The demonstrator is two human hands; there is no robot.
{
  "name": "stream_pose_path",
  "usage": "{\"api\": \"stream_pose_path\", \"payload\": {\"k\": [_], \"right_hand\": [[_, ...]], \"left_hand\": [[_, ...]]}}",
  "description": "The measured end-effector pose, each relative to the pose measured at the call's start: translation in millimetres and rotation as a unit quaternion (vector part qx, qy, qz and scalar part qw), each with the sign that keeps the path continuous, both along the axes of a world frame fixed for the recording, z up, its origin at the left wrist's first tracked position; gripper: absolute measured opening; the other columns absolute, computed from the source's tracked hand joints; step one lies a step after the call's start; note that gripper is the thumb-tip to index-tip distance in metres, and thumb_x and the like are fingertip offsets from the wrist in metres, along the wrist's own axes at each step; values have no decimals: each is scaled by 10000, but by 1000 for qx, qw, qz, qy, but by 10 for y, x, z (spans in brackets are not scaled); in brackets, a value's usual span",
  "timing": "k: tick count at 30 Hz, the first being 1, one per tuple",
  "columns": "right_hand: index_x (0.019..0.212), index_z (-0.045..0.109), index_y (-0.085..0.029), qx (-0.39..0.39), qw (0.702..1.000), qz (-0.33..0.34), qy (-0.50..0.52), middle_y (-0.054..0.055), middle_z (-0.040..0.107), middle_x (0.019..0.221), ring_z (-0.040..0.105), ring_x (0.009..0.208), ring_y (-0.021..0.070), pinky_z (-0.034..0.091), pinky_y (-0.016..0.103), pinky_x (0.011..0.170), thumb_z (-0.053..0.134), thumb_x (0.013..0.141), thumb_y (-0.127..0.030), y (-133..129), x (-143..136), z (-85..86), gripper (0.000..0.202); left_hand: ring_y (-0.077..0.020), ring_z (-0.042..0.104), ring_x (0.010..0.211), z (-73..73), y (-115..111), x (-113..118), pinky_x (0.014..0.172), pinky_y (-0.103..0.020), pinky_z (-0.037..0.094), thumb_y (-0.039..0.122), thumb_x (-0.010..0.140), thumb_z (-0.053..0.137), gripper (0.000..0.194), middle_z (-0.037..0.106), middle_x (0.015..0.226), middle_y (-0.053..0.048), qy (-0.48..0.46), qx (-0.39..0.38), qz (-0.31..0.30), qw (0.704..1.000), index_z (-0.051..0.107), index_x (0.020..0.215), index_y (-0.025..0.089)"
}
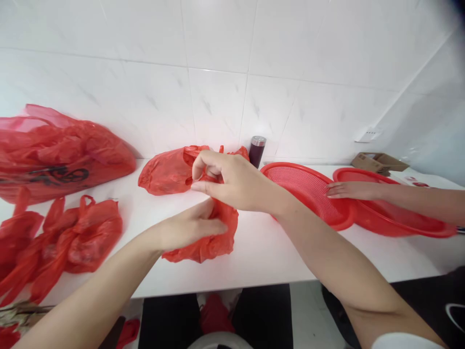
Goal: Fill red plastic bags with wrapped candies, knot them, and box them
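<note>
A red plastic bag [205, 249] sits near the front edge of the white table, its top gathered between my hands. My left hand [192, 225] is closed on the bag's upper part from the left, thumb pointing right. Just above it, my right hand [232, 182] pinches the twisted top of the same bag, fingers curled in. What is inside the bag cannot be seen. Right behind my hands lies another red plastic bag [165, 169], partly covered by my right hand.
Several tied red bags [94, 232] lie at left, before a big red bag [65, 155] with black print. A dark tumbler [256, 152] stands by the wall. At right are two red baskets [290, 169], another person's hand [352, 190] and a cardboard box [379, 163].
</note>
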State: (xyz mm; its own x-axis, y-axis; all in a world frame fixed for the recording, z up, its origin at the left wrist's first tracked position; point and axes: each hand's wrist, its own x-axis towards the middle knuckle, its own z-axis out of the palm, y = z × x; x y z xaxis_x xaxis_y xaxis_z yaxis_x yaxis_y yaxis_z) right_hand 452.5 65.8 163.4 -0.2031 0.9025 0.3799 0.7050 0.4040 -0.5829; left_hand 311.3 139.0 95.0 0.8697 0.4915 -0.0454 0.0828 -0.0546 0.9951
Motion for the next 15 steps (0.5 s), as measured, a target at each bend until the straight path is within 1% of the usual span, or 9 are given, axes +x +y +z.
{"api": "stream_pose_path", "payload": {"k": [2,3,5,6,8,10,12,13,15], "right_hand": [[920,539,-204,0,1000,-4,14,-56,540,718,495,656,89,357,256,653,549,911,-299,109,-6,-74,95],[954,538,-209,1,1000,-9,21,-46,563,768,512,686,95,367,260,668,549,915,-336,145,5,-115,134],[1031,532,-221,-9,999,-32,22,-27,592,849,537,735,113,382,271,690,542,916,-430,171,52,-196,238],[1050,530,-225,-23,998,-49,17,-21,599,860,542,743,121,384,276,689,526,919,-463,159,83,-234,272],[1007,540,-223,-47,996,-80,0,-24,600,816,534,709,123,376,274,663,480,944,-451,84,138,-301,243],[924,537,-216,-37,995,-94,8,-40,575,744,502,647,107,358,259,625,444,972,-368,-63,154,-351,185],[928,530,-218,-24,996,-72,46,-62,529,677,459,586,89,347,241,591,450,977,-308,-259,118,-386,129],[971,527,-224,-28,996,-49,71,-74,504,643,442,560,85,350,234,580,467,974,-302,-358,86,-402,99],[1079,508,-238,-38,991,-17,124,-91,477,600,441,530,86,377,230,579,499,966,-320,-504,24,-442,140]], "left_hand": [[-135,500,598,24,-6,-13,510,-244,397,336,756,718,181,562,663,2,59,44,-29,997,631,678,197],[-151,539,656,27,3,-14,549,-252,422,410,801,665,218,609,727,-15,63,49,-26,996,660,739,200],[-157,565,705,14,45,-9,583,-256,441,495,868,551,332,661,834,-40,39,34,8,999,687,837,194],[-139,548,660,-1,75,-10,557,-245,430,507,885,518,369,667,827,-42,33,20,26,999,687,835,183],[-102,478,547,-40,142,-31,505,-227,402,500,892,514,394,649,721,-28,34,-8,52,998,683,780,162],[-95,463,517,-77,205,-74,535,-236,434,474,888,541,386,626,638,-20,22,-33,46,998,685,736,150],[-117,527,576,-99,252,-124,625,-269,486,445,869,588,338,637,657,-29,-10,-49,18,999,693,741,150],[-132,557,616,-102,266,-145,658,-285,499,429,855,614,304,648,690,-35,-26,-48,2,999,697,756,154],[-153,594,699,-94,271,-168,694,-295,503,376,825,661,211,669,778,-41,-45,-20,-19,999,709,815,170]]}}
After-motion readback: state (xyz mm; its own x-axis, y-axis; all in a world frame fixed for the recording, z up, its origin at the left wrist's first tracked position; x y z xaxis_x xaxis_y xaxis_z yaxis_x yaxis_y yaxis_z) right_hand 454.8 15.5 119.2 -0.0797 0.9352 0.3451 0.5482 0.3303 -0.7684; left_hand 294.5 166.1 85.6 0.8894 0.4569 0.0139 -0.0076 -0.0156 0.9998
